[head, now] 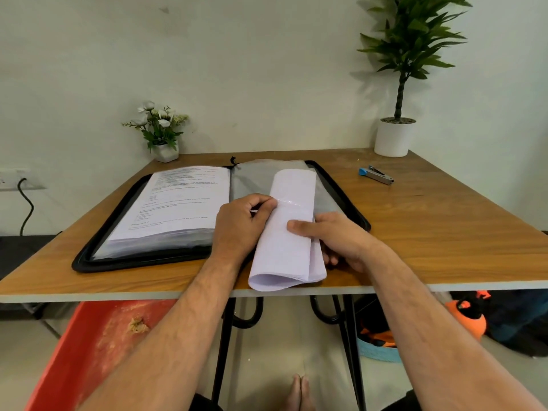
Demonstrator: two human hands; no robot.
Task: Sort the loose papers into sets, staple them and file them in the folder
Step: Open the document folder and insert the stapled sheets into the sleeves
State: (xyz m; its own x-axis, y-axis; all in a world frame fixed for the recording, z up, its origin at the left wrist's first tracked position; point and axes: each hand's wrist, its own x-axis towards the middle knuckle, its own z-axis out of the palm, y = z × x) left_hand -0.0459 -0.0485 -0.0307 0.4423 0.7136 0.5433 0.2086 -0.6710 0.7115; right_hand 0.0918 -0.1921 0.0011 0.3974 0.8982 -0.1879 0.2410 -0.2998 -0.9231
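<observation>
I have the folder lying open on the surface, pages stacked in its left half, so the grey right half is bare to take the next set. The papers are curled over on themselves and rest on that right half, their near end hanging past the surface's edge; I judge they are bent this way to slide into a sleeve. My left hand has its grip closed, fingers pinching the papers' left edge beside a shiny strip. My right hand clasps the right side, thumb on top, fingers underneath. The stapler lies well apart, untouched.
</observation>
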